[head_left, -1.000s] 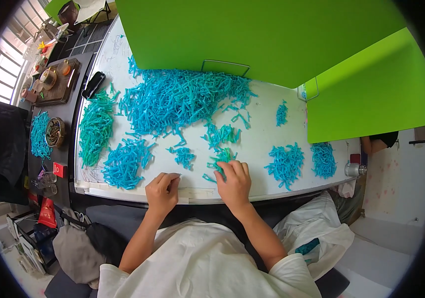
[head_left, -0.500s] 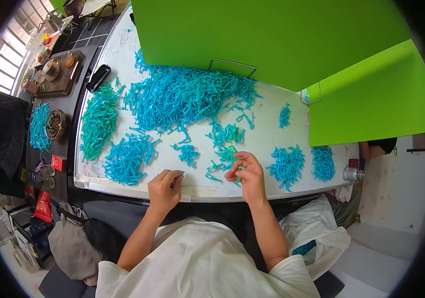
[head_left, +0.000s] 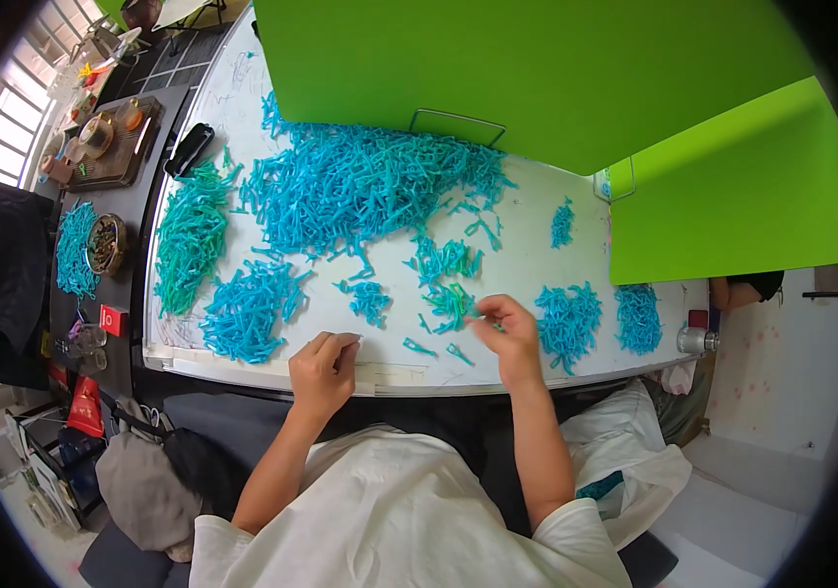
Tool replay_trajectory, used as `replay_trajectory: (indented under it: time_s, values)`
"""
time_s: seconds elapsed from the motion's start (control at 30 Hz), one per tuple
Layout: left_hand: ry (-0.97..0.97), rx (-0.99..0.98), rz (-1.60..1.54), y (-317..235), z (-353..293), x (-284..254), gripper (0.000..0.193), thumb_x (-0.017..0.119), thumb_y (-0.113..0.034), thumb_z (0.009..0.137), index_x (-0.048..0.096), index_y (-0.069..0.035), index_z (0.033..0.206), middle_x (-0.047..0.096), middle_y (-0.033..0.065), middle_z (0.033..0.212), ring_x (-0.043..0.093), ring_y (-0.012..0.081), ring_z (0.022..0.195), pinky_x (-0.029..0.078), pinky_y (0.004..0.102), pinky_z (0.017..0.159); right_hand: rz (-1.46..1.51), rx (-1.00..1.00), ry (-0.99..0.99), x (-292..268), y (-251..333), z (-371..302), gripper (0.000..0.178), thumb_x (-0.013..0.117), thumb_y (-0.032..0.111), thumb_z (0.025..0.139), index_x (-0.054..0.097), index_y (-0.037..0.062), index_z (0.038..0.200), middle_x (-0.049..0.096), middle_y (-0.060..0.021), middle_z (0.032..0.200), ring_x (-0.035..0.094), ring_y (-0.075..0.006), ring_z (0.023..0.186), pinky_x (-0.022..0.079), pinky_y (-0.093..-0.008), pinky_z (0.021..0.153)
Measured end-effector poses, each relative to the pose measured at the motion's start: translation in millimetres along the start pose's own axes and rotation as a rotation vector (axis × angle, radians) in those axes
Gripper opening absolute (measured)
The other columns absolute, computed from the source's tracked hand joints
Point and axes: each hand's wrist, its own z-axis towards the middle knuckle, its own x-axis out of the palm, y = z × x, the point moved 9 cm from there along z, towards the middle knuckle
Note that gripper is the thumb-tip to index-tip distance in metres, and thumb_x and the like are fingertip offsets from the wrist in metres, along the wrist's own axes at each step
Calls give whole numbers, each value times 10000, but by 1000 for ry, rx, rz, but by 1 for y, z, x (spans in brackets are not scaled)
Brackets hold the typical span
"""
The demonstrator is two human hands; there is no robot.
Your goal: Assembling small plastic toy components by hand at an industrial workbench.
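Observation:
My left hand (head_left: 323, 369) is closed near the table's front edge, thumb and forefinger pressed together. Whatever they hold is hidden. Beyond it lies a small cluster of blue plastic pieces (head_left: 368, 304). To the right, my right hand (head_left: 514, 345) has its fingers curled together over the white table (head_left: 512, 260). Its fingertips are beside a little heap of green plastic pieces (head_left: 451, 307), and I cannot make out what is in them. Two loose teal pieces, one of them a slim forked piece (head_left: 419, 347), lie between my hands.
A large blue heap (head_left: 360, 191) covers the table's far middle. Around it are a green heap (head_left: 191, 240), a blue heap (head_left: 252, 314) and smaller piles (head_left: 568, 323) at right. Green panels (head_left: 497, 59) with wire handles overhang the back. A metal cylinder (head_left: 697, 340) stands at the right edge.
My right hand has shifted right, its fingers drawing closer together, uncovering loose pieces in front of the green heap. My left hand stays nearly still.

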Motion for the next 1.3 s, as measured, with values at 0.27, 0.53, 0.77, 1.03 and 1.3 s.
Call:
replay_trajectory:
  time_s: [0.27,0.53,0.77,1.03,1.3]
  values:
    - [5,-3,20,-1,2,3,116,737,33,837,732,-37,929,642,96,737,599,218,582,445,318,534,1056,375,60,-24,-29,-30,259,598,167,994,622,51,1224,583,-70,966,506,-160,734,422,-257,549]
    - [2,1,25,0,2,3,115,733,39,835,730,-34,923,641,91,734,596,207,573,439,311,523,-456,60,-131,-19,-29,-42,227,797,184,864,702,46,1017,618,-37,846,575,-167,746,468,-270,641]
    - [10,0,28,-1,3,2,120,734,42,835,725,-33,928,647,94,742,607,213,580,458,313,536,-847,-330,-232,60,3,-58,372,901,170,714,696,71,1008,626,-96,955,645,-283,873,525,-400,756]
    - [10,3,26,-1,1,2,136,734,49,827,724,-35,932,651,98,744,621,217,585,473,313,545,-979,-458,-50,81,-10,-52,294,849,161,771,670,69,985,613,-91,925,626,-318,849,516,-417,718]
    - [69,66,108,-20,6,13,169,739,26,825,724,-60,969,661,82,791,623,233,607,487,340,561,-158,45,-48,34,-31,-45,138,634,125,982,583,50,879,512,25,772,508,-101,651,418,-250,560]
